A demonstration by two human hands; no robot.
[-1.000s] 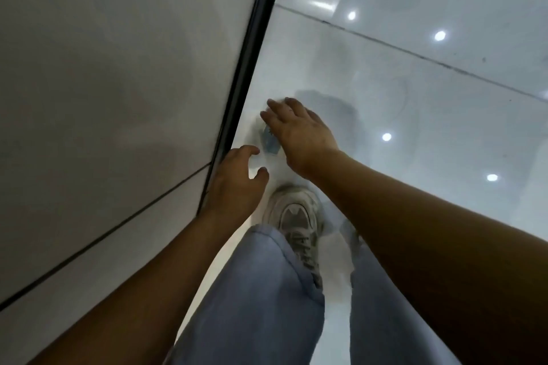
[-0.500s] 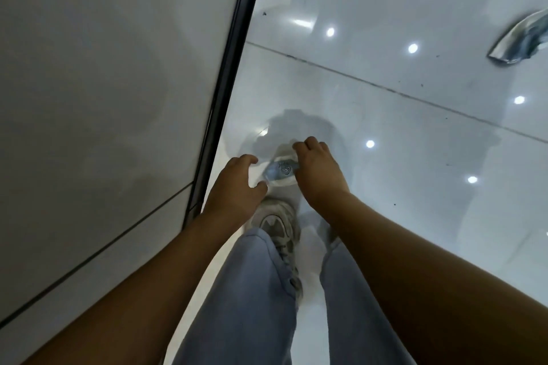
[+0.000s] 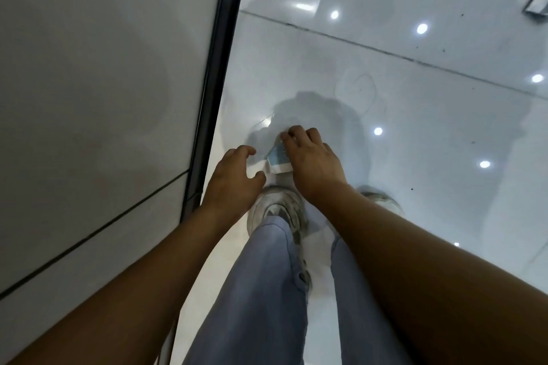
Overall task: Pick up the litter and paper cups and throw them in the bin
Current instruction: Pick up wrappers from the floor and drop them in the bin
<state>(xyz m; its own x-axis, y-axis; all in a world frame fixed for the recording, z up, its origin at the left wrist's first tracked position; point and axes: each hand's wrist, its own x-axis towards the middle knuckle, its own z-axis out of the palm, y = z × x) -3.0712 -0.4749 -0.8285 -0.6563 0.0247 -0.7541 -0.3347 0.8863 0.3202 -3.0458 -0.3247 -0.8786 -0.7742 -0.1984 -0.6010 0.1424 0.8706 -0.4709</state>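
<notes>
Paper cup [image 3: 278, 160] gripped by right hand [image 3: 314, 161]; left hand [image 3: 234, 179] beside, empty.

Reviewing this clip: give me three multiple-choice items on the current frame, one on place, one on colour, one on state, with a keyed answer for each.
1. Where is the paper cup?
A. on the wall
B. on the floor ahead of the shoe
C. in a bin

2. What colour are the trousers?
A. red
B. black
C. blue-grey

3. What is the left hand holding?
A. nothing
B. the cup
C. a bag

Answers: 1 B, it lies on the tile floor between both hands; 2 C, both legs show that; 3 A, its fingers are spread, while the right hand covers the cup.
</notes>
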